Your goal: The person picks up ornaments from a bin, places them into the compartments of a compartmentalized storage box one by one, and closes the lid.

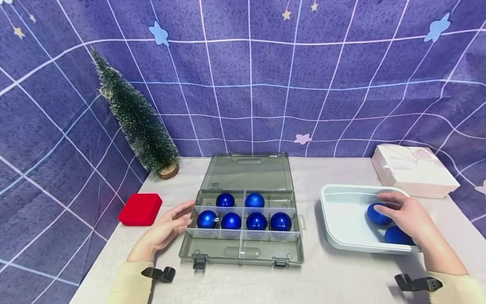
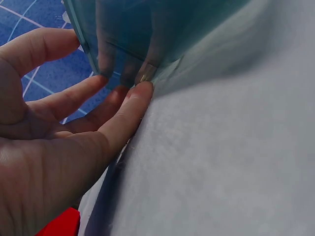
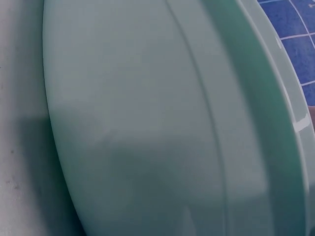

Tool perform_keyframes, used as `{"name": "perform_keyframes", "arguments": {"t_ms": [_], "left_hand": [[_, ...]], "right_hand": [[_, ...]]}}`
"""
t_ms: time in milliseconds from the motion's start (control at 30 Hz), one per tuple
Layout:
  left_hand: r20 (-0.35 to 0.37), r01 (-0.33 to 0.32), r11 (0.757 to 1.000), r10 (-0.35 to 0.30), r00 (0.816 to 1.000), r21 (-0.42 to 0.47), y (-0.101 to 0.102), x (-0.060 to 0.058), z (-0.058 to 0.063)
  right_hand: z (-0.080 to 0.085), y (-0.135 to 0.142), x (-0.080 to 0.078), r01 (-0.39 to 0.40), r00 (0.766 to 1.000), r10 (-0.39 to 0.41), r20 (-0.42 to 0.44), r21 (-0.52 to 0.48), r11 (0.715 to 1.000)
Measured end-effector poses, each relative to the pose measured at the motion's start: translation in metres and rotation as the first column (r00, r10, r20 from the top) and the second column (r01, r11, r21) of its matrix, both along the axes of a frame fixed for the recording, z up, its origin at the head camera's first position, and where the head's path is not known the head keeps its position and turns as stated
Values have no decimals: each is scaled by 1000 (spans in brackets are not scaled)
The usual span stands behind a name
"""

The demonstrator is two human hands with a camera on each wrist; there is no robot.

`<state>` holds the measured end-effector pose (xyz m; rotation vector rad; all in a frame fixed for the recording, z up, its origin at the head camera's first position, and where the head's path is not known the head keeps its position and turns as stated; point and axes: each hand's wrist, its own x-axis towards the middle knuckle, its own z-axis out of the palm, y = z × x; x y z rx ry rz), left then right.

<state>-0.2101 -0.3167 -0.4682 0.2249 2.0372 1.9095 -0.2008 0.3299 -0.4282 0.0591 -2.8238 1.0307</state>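
Note:
An open grey see-through organizer box (image 1: 241, 249) holds shiny blue Christmas balls (image 1: 231, 221) in its back and middle rows. One ball sits in each back compartment, two in each middle one. My left hand (image 1: 167, 228) rests at the box's left side, its fingertips touching the wall in the left wrist view. Over the pale tray (image 1: 343, 219) at the right, my right hand (image 1: 411, 215) holds a matte blue Christmas ball (image 1: 377, 216) between thumb and fingers. Another blue ball (image 1: 396, 236) lies partly hidden under that hand. The right wrist view shows mostly the tray's outer wall (image 3: 138, 118).
A red box (image 1: 140, 210) lies left of my left hand. Behind it stands a small frosted Christmas tree (image 1: 133, 118) on a wooden base. A white gift box (image 1: 415, 171) with a bow sits behind the tray. A blue gridded cloth (image 1: 265, 84) hangs at the back.

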Motion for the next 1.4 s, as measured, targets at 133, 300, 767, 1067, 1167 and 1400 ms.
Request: {"name": "perform_keyframes", "arguments": {"t_ms": [133,300,767,1067,1167,1400], "left_hand": [[-1,2,1000,-2,1000,-1,0,0,1],[-1,3,1000,-3,1000,0,1,1,1],[10,1,1000,-1,1000,-1,1,1,1],[4,6,1000,-6,1000,17,1,1,1],[4,10,1000,-10,1000,19,1,0,1],[4,5,1000,-5,1000,15,1,0,1]], "right_hand": [[0,1,-1,-54,995,54,87,2,999],[-2,3,-4,-119,986,119,116,-7,993],[1,-3,-3,-97,995,96,-20,-36,995],[19,-23,2,-69,990,61,-124,-66,995],[24,-33,4,-81,986,64,-152,-108,991],[30,-66,11,-133,984,106,-143,-194,972]]}}
